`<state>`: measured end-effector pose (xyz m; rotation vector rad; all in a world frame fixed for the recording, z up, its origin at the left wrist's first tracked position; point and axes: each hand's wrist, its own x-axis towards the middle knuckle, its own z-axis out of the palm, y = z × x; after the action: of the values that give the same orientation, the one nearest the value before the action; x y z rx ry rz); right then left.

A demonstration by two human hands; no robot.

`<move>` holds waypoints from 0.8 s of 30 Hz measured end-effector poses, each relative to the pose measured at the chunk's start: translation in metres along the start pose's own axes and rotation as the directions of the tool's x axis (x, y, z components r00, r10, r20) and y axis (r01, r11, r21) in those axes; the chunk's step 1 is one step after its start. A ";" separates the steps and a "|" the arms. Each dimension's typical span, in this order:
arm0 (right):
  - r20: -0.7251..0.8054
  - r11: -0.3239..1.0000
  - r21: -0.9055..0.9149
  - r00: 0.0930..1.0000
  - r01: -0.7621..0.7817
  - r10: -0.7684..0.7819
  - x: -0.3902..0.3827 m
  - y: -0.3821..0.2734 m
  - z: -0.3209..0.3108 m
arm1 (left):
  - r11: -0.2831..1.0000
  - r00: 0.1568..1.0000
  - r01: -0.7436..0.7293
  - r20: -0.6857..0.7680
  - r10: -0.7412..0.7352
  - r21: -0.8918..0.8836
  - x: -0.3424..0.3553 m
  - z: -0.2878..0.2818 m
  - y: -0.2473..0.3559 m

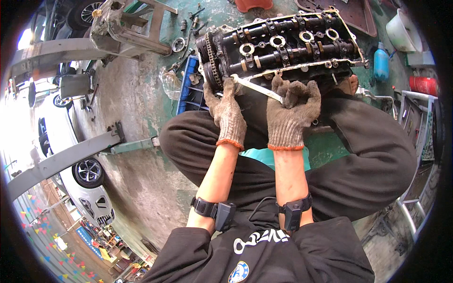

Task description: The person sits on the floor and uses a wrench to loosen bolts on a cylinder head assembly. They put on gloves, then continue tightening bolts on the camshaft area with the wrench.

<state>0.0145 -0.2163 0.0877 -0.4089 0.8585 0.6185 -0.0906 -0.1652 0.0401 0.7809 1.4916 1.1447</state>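
Observation:
A black engine cylinder head [302,42] with camshafts lies at the top of the view, its timing chain [211,59] at the left end. My right hand [292,113], in a dirty knit glove, is closed on a silver wrench [255,87] that slants toward the head's lower left corner. My left hand [225,111], gloved too, is at that corner below the chain, fingers bent beside the wrench's upper end; what they grip is unclear. I sit cross-legged, and my dark trousers [368,151] lie beneath both arms.
A blue parts tray [185,93], loose tools [182,42], metal lift arms [71,147] and a white car [89,200] are leftward. At right stand a blue bottle [381,66], white bucket [401,28], red cylinder [422,86] and metal frame [409,203].

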 end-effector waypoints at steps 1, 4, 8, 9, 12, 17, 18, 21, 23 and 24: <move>0.036 1.000 0.019 0.999 -0.021 0.020 -0.002 0.000 0.000 | 0.999 0.999 -0.037 -0.019 0.037 0.018 0.002 0.002 -0.003; 0.122 0.997 0.049 0.991 -0.058 0.052 -0.009 -0.001 0.002 | 0.996 0.997 -0.064 -0.044 0.066 0.061 0.001 0.000 -0.008; -0.072 0.994 0.097 0.996 -0.041 0.049 -0.014 0.000 0.003 | 0.998 0.999 -0.036 -0.029 0.037 0.053 0.002 -0.007 -0.006; -0.047 0.995 0.094 0.998 -0.041 0.046 -0.014 0.001 0.003 | 0.999 0.999 -0.049 0.008 0.049 0.006 0.002 -0.010 -0.004; -0.014 0.998 0.049 0.999 -0.051 0.051 -0.016 0.006 -0.002 | 1.000 1.000 -0.002 0.027 0.003 -0.009 0.005 -0.013 0.000; 0.089 0.996 -0.048 0.993 -0.075 0.079 -0.023 0.008 -0.008 | 0.999 0.998 0.039 0.043 -0.039 -0.005 0.005 -0.012 0.004; 0.139 0.994 -0.073 0.986 -0.086 0.096 -0.026 0.008 -0.009 | 0.999 0.999 0.033 0.032 -0.033 0.011 0.005 -0.011 0.005; 0.255 0.969 -0.249 0.964 -0.011 0.076 -0.035 0.010 -0.010 | 0.994 0.995 0.084 0.056 -0.080 -0.067 0.006 -0.012 0.010; 0.026 0.956 -0.286 0.996 -0.070 0.081 -0.041 0.012 -0.012 | 0.980 0.986 0.159 0.073 -0.151 -0.122 0.009 -0.013 0.016; 0.019 0.945 -0.320 0.996 -0.073 0.084 -0.043 0.014 -0.013 | 0.974 0.984 0.165 0.093 -0.152 -0.153 0.011 -0.014 0.018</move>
<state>-0.0235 -0.2279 0.1131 -0.6583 0.7469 0.8407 -0.1081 -0.1528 0.0536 0.5802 1.3506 1.0850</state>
